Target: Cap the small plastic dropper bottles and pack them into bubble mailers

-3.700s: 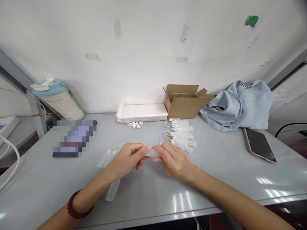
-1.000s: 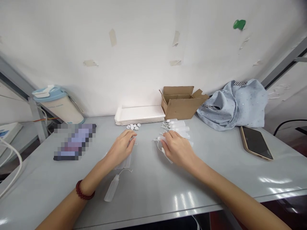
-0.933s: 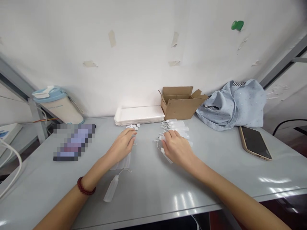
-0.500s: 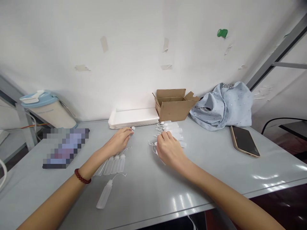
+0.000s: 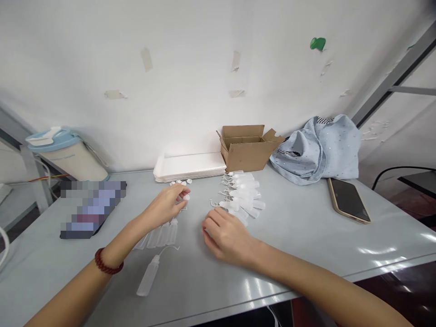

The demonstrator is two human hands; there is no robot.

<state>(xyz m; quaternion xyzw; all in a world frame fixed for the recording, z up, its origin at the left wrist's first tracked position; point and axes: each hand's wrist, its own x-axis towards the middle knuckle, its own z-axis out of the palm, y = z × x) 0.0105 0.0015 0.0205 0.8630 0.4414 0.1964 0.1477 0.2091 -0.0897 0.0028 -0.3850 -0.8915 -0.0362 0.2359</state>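
Note:
A small white cap [image 5: 186, 197] sits between the thumb and fingers of my left hand [image 5: 163, 202]. Just beyond that hand lie several more white caps [image 5: 189, 181]. Below it is a row of translucent squeeze bottles [image 5: 162, 235] with thin curved tubes, partly covered by the hand. One single bottle [image 5: 148, 277] lies apart, nearer to me, its bent tube pointing right. My right hand [image 5: 225, 236] is closed with curled fingers over the table; what they hold, if anything, is hidden. Just past it a pile of similar bottles [image 5: 250, 193] lies fanned out.
White stacked trays [image 5: 194, 164] and an open cardboard box [image 5: 248, 156] stand against the wall. At right are a light blue cloth bag [image 5: 320, 150] and a phone [image 5: 349, 200]. A lidded cup [image 5: 73, 156] and a pixelated flat object [image 5: 93, 211] are at left.
My right hand has drawn back from the bottle pile, toward me and left. My left hand has come slightly nearer with a cap, uncovering more caps behind it.

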